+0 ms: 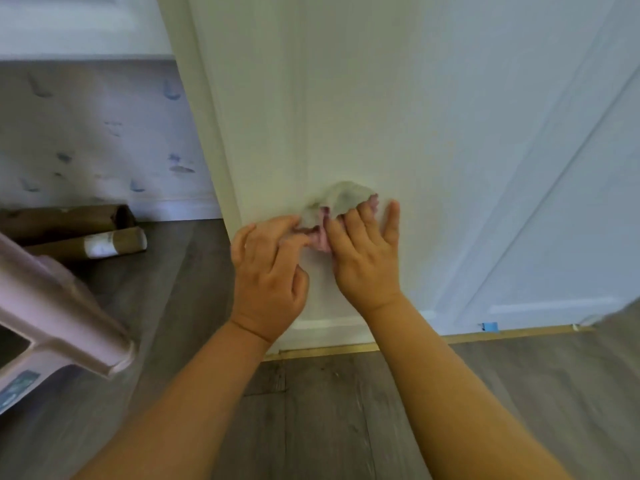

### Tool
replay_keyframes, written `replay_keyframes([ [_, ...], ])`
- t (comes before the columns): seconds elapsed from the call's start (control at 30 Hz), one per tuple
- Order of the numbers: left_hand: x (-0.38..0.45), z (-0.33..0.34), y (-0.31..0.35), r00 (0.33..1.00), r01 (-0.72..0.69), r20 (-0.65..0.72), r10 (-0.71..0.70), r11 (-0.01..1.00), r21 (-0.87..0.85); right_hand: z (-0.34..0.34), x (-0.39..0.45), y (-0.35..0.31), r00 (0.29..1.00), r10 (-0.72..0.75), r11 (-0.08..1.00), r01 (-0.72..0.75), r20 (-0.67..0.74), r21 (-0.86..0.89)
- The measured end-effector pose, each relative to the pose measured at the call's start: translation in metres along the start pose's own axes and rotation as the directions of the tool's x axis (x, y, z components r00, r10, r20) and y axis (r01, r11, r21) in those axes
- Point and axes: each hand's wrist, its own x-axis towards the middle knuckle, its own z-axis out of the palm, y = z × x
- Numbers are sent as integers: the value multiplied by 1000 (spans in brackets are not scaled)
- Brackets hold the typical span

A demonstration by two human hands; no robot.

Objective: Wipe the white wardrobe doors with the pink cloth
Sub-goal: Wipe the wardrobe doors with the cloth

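Observation:
The pink cloth (337,202), bunched up and showing a greyish side, lies against the low part of the white wardrobe door (381,98). My right hand (363,258) holds it there, with the fingers tucked into its folds and the little finger spread flat on the door. My left hand (268,275) reaches in from the left, its outstretched fingertips touching the cloth's left edge and its thumb curled apart below.
A second white door panel (554,202) stands to the right above a brass floor strip (346,349). Grey wood floor (329,427) lies below. Two cardboard tubes (104,242) lie at the left wall. A pink plastic stool (52,323) stands near left.

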Motion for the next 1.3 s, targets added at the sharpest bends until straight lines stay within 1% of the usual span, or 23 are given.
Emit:
replay_keyframes([
  [0.07, -3, 7, 5, 999, -22, 27, 21, 999, 29, -8, -2, 33, 975, 196, 975, -205, -100, -86],
  [0.1, -3, 9, 6, 999, -18, 36, 16, 999, 43, -11, -5, 52, 936, 319, 937, -335, -146, -97],
  [0.17, -3, 14, 9, 998, 3, 57, -7, 997, 72, -19, -5, 80, 807, 555, 816, -575, -201, -57],
  [0.2, -2, 14, 9, 998, 11, 65, -17, 996, 86, -20, -2, 85, 744, 630, 760, -649, -224, -18],
  [0.23, -2, 15, 9, 997, 13, 74, -21, 995, 102, -19, 2, 84, 708, 664, 731, -682, -240, 10],
  [0.27, -3, 16, 8, 996, 8, 82, -18, 993, 116, -18, 6, 78, 705, 663, 734, -679, -253, 29],
  [0.3, -5, 16, 7, 996, 3, 91, -14, 992, 128, -14, 8, 68, 729, 627, 765, -644, -274, 35],
  [0.33, -8, 18, 7, 995, 0, 98, -14, 991, 135, -10, 7, 54, 778, 560, 817, -576, -284, 32],
  [0.4, -12, 21, 4, 995, 2, 101, -17, 989, 150, -2, -2, 20, 905, 388, 921, -379, -176, 85],
  [0.47, -16, 26, 4, 995, 0, 102, -17, 986, 167, 4, -20, -6, 986, 164, 980, -163, -4, 118],
  [0.53, -19, 33, 7, 995, -2, 98, -15, 985, 172, 6, -40, -4, 995, -31, 992, 19, 94, 124],
  [0.6, -22, 37, 10, 994, -16, 112, -5, 982, 187, 4, -49, 18, 983, -133, 989, 123, 123, 86],
  [0.67, -24, 41, 11, 992, -31, 129, 3, 977, 210, -1, -57, 48, 990, -89, 996, 86, 109, 25],
  [0.73, -24, 43, 10, 989, -42, 146, 7, 970, 241, -9, -70, 77, 992, 106, 994, -103, 70, -46],
  [0.8, -26, 45, 8, 986, -61, 165, 17, 962, 268, -16, -80, 94, 956, 287, 952, -279, 52, -128],
  [0.83, -26, 47, 6, 985, -71, 173, 23, 958, 276, -17, -82, 97, 939, 342, 931, -333, 37, -147],
  [0.93, -28, 48, 4, 982, -90, 186, 38, 955, 282, -18, -65, 96, 915, 402, 909, -403, -36, -108],
  [1.03, -27, 49, 3, 980, -102, 191, 48, 953, 284, -12, -23, 93, 876, 441, 890, -455, -196, -27],
  [1.07, -26, 50, 5, 981, -105, 187, 53, 954, 281, -12, -12, 87, 876, 429, 896, -444, -221, -20],
  [1.13, -27, 51, 3, 982, -104, 183, 52, 954, 283, -8, -11, 64, 926, 326, 944, -329, -190, 18],
  [1.2, -28, 53, 2, 984, -101, 171, 54, 954, 281, -1, -38, 42, 983, 179, 983, -176, -47, 55],
  [1.23, -29, 53, 1, 985, -99, 163, 54, 954, 283, 2, -54, 37, 994, 104, 993, -106, 39, 57],
  [1.3, -29, 56, 0, 987, -104, 146, 64, 954, 281, 0, -68, 44, 995, 18, 999, -22, 99, 38],
])
